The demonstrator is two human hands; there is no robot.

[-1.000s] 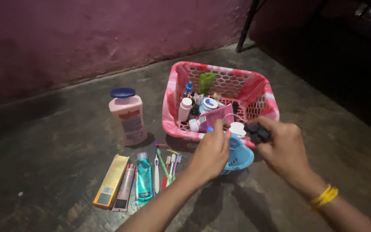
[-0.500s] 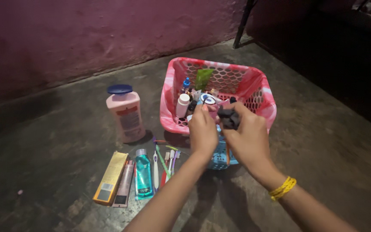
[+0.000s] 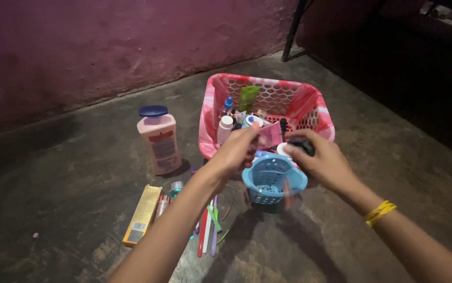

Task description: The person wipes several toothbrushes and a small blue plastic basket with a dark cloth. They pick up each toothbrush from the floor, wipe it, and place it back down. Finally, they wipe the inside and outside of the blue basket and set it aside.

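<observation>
Though blurred, both hands (image 3: 236,152) hide part of the pink basket (image 3: 320,112).

Our floor (image 3: 68,173): dark, rough concrete, meeting a purple wall (image 3: 105,47) at the back. Standing on it we count a pink mesh basket (image 3: 317,112); a small blue perforated basket (image 3: 273,181) just in front of it; an upright pink lotion bottle (image 3: 159,140) with a blue cap. Lying flat: a yellow carton (image 3: 142,215), a tube (image 3: 162,207) beside it, and several toothbrushes (image 3: 208,230) side by side
</observation>
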